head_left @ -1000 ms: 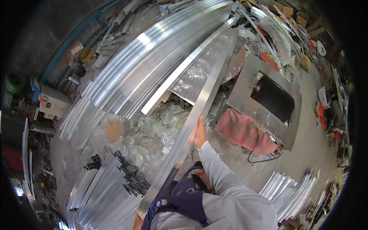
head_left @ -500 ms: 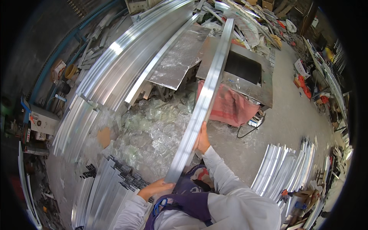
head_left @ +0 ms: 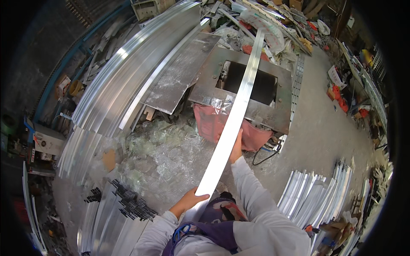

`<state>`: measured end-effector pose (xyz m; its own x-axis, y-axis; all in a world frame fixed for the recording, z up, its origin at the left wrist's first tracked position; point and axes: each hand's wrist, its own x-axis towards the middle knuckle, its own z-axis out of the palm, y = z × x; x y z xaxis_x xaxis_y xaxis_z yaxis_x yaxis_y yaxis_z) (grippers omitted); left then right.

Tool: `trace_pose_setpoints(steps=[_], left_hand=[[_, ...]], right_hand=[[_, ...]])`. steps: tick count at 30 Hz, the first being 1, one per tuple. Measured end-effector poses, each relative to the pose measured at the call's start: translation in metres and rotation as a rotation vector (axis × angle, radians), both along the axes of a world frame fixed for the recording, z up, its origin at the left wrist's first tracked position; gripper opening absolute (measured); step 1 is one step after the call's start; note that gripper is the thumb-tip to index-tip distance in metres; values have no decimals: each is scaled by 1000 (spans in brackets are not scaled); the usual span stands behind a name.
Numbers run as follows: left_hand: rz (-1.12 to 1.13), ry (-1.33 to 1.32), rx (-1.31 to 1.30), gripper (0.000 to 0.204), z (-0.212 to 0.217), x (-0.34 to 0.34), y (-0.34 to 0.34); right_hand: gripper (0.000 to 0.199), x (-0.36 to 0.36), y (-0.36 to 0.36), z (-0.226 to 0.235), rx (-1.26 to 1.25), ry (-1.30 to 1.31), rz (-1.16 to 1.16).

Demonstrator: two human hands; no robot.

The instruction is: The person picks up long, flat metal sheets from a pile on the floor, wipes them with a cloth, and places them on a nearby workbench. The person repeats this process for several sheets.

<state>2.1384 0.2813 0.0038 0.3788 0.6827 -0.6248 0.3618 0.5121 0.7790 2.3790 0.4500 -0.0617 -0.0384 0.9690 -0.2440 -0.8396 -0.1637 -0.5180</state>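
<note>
A long aluminium strip point(head_left: 232, 121) slants up over the steel box point(head_left: 279, 91). The left hand point(head_left: 193, 199) grips its near end; the right hand point(head_left: 236, 149) clasps its edge further up, just beside the red cloth point(head_left: 209, 123).

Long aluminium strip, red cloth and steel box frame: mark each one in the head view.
long aluminium strip point(head_left: 232, 123): head view, middle of its bright flat face.
red cloth point(head_left: 208, 121): head view, left part, beside the strip.
steel box frame point(head_left: 279, 113): head view, its right front rim.
</note>
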Motion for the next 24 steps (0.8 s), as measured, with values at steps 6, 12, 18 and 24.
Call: trace_pose_setpoints(steps=[6, 12, 18, 24], left_hand=[[15, 3, 31, 71, -18, 57, 59], [13, 98, 74, 78, -36, 38, -5], [54, 60, -150, 74, -66, -65, -210], [105, 245, -411, 65, -58, -135, -399]], right_hand=[[29, 91, 62, 22, 45, -1630, -676], [39, 64, 63, 100, 1066, -2076, -159], [24, -21, -86, 37, 1344, -2168, 269], [26, -107, -290, 27, 1219, -1966, 282]])
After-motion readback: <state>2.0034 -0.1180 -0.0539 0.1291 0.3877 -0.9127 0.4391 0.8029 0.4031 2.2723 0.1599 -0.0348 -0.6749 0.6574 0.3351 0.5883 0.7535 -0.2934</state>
